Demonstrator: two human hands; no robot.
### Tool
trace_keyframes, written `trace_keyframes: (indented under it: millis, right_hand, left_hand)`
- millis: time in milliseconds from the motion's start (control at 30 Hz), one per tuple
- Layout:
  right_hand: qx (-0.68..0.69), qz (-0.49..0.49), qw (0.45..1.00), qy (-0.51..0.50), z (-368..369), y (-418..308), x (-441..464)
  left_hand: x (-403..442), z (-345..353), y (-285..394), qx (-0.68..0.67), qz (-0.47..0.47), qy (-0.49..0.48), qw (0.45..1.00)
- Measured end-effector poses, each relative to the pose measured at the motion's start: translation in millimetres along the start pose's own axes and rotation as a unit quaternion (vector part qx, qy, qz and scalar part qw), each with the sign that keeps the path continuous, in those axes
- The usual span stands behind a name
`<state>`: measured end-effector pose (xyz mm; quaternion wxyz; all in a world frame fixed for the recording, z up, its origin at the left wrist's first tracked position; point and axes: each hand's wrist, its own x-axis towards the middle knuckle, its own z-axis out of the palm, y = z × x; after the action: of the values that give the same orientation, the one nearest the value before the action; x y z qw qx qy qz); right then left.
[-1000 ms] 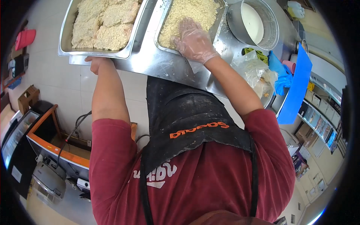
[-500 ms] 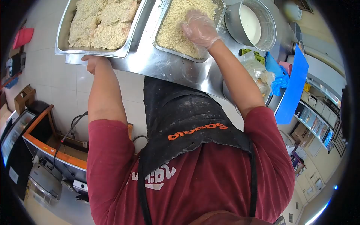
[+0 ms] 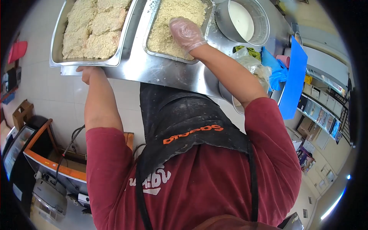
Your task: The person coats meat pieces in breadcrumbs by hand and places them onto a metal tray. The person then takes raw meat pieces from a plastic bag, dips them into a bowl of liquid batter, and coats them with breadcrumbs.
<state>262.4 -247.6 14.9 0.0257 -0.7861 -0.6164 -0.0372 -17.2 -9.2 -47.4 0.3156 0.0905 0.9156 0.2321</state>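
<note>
My right hand [image 3: 186, 33], in a clear plastic glove, rests on the pale crumbs [image 3: 165, 36] in a shallow metal tray [image 3: 168, 56]. Its fingers point down into the crumbs and are partly hidden. At the left, a deeper metal pan [image 3: 86, 62] holds several crumb-coated pieces [image 3: 101, 44]. My bare left hand [image 3: 90, 73] is at the table edge just below that pan; most of its fingers are out of sight under the edge. A round metal pot [image 3: 226, 23] with white liquid [image 3: 241, 21] stands right of the tray.
The steel table [image 3: 153, 73] carries a clear plastic bag [image 3: 253, 69], a green cloth [image 3: 251, 53] and a blue bag [image 3: 274, 69] at the right. Beside them stands a blue panel [image 3: 293, 80]. An orange-edged cabinet [image 3: 57, 162] stands on the floor at the lower left.
My gloved right hand has shifted left over the crumbs, and its fingers look more bunched. My left hand stays at the table edge. The whole view has shifted slightly.
</note>
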Motion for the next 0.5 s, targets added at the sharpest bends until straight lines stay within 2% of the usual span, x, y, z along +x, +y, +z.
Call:
trace_keyframes:
  millis: [33, 133, 200, 300, 400, 433, 500]
  right_hand:
    - [0.040, 0.020, 0.999, 0.002, 2.8, 6.2, 4.3]
    - [0.023, -0.005, 1.000, -0.017, -51.6, 29.5, 14.7]
    - [0.001, -0.023, 0.992, -0.126, -95.6, 50.0, 29.4]
    - [0.039, -0.046, 0.956, -0.287, -162.5, 61.9, 56.7]
    - [0.285, -0.041, 0.890, -0.353, -192.9, 73.4, 69.3]
    - [0.319, -0.022, 0.885, -0.337, -192.9, 73.2, 70.5]
    - [0.350, 0.011, 0.901, -0.257, -113.3, 111.5, 80.0]
  left_hand:
    - [-4.5, -0.4, 0.5, -0.002, -0.002, -0.001, 1.000]
    - [-6.9, -6.5, 1.6, -0.003, 0.001, 0.002, 1.000]
    - [-4.2, -12.0, 0.3, -0.001, 0.003, 0.007, 1.000]
    - [-2.8, -16.4, 1.1, 0.002, 0.011, 0.011, 1.000]
    - [-6.3, -13.3, 2.7, 0.006, 0.022, 0.008, 1.000]
    - [-7.6, -12.2, 3.0, 0.008, 0.026, 0.006, 1.000]
    - [-9.6, -10.3, 4.5, 0.007, 0.031, 0.005, 0.999]
